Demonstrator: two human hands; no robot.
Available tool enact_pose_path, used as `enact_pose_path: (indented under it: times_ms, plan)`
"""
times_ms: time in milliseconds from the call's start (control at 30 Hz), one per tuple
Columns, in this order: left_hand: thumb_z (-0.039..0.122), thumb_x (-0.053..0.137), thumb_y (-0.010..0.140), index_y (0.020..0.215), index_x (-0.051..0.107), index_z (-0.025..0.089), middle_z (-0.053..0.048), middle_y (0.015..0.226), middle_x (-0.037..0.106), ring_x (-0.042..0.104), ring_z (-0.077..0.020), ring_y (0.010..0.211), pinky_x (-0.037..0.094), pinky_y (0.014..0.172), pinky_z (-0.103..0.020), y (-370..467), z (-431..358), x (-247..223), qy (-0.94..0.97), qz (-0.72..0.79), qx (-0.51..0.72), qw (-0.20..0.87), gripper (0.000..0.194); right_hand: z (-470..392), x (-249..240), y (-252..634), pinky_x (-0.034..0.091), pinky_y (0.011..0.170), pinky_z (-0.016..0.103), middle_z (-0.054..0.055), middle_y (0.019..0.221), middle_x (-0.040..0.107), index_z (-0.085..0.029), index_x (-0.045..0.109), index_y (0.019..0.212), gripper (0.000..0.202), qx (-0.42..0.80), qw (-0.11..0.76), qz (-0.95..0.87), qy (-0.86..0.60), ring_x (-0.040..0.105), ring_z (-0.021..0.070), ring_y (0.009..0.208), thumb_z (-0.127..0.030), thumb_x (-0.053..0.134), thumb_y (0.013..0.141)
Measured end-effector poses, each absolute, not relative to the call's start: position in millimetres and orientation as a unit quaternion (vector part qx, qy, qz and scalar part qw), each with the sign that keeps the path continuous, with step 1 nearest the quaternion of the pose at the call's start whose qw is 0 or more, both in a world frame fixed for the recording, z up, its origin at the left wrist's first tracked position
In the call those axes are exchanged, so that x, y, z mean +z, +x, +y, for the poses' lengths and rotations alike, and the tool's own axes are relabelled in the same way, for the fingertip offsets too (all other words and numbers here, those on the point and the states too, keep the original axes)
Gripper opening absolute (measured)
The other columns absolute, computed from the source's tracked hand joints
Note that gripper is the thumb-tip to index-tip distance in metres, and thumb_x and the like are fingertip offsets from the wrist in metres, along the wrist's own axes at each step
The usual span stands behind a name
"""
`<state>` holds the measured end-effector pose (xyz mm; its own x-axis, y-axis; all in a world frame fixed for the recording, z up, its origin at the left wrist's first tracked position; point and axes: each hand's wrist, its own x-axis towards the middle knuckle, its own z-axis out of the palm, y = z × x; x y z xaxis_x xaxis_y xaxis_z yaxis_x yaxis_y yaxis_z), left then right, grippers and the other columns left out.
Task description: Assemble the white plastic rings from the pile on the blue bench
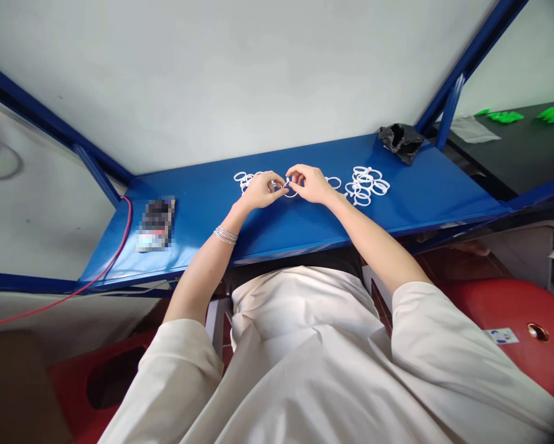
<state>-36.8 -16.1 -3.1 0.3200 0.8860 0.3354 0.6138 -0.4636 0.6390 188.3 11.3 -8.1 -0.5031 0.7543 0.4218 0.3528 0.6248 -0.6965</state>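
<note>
Both hands meet over the middle of the blue table (203, 203). Between their fingertips is a white ring (291, 194). My left hand (264, 189) pinches its left side with thumb and forefinger. On the other side, my right hand (308, 183) has its fingers curled and pinched on the same ring. Several white rings (243, 179) lie behind and left of my left hand, partly covered by it. Another white ring (334, 182) rests just right of my right hand. Farther right is a loose pile of white rings (369, 183) with small stubs.
A crumpled black bag (402, 142) sits at the table's back right. A blurred flat item (155, 225) lies at the left, near a red cable (119, 250). Blue frame bars rise at both ends. Green pieces (505, 116) lie on a dark table at the right.
</note>
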Motion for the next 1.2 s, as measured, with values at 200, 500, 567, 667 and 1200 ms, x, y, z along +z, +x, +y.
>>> enact_pose_path:
  times_ms: [200, 500, 567, 667, 1200]
  plan:
    - [0.033, 0.080, 0.088, 0.091, 0.073, 0.020, -0.005, 0.089, 0.078, 0.065, -0.0157, 0.069, 0.052, 0.070, -0.031, -39.2, -16.5, -1.7, 0.781, 0.467, 0.362, 0.201, 0.015, 9.1, -7.2, 186.6, 0.049, 0.082, 0.038, 0.010, 0.098, 0.078, -0.019, 0.072, 0.092, 0.011, 0.273, 0.353, -0.815, -0.370, 0.065, 0.0223, 0.082, -0.030, 0.075, 0.094]
    - [0.025, 0.073, 0.083, 0.092, 0.069, 0.022, 0.001, 0.066, 0.071, 0.066, -0.0180, 0.059, 0.051, 0.065, -0.031, -41.0, -17.3, -1.5, 0.775, 0.469, 0.327, 0.269, 0.011, 8.8, -14.5, 176.7, 0.043, 0.065, 0.031, 0.002, 0.081, 0.070, -0.020, 0.067, 0.093, 0.031, 0.457, 0.324, -0.765, -0.318, 0.056, 0.0160, 0.066, -0.049, 0.077, 0.098]
    - [0.022, 0.071, 0.078, 0.089, 0.068, 0.023, 0.001, 0.064, 0.070, 0.065, -0.0180, 0.060, 0.050, 0.064, -0.030, -41.4, -16.9, -2.1, 0.779, 0.461, 0.325, 0.274, 0.012, 9.8, -18.3, 173.6, 0.041, 0.065, 0.030, 0.000, 0.077, 0.065, -0.021, 0.063, 0.087, 0.034, 0.459, 0.335, -0.765, -0.305, 0.053, 0.0151, 0.067, -0.050, 0.078, 0.096]
    - [0.023, 0.067, 0.075, 0.088, 0.066, 0.023, 0.002, 0.062, 0.068, 0.066, -0.0184, 0.060, 0.052, 0.066, -0.031, -40.7, -17.3, -1.7, 0.784, 0.446, 0.312, 0.299, 0.013, 10.0, -21.6, 171.6, 0.035, 0.065, 0.029, -0.004, 0.071, 0.055, -0.023, 0.054, 0.080, 0.041, 0.441, 0.337, -0.776, -0.298, 0.045, 0.0138, 0.066, -0.051, 0.080, 0.094]
    - [0.026, 0.067, 0.065, 0.077, 0.059, 0.023, 0.002, 0.064, 0.062, 0.055, -0.0148, 0.058, 0.041, 0.057, -0.029, -39.4, -22.5, 4.3, 0.807, 0.396, 0.261, 0.350, 0.015, -0.3, -12.5, 169.9, 0.029, 0.066, 0.032, -0.005, 0.062, 0.045, -0.026, 0.037, 0.068, 0.050, 0.318, 0.291, -0.829, -0.356, 0.039, 0.0143, 0.065, -0.045, 0.069, 0.101]
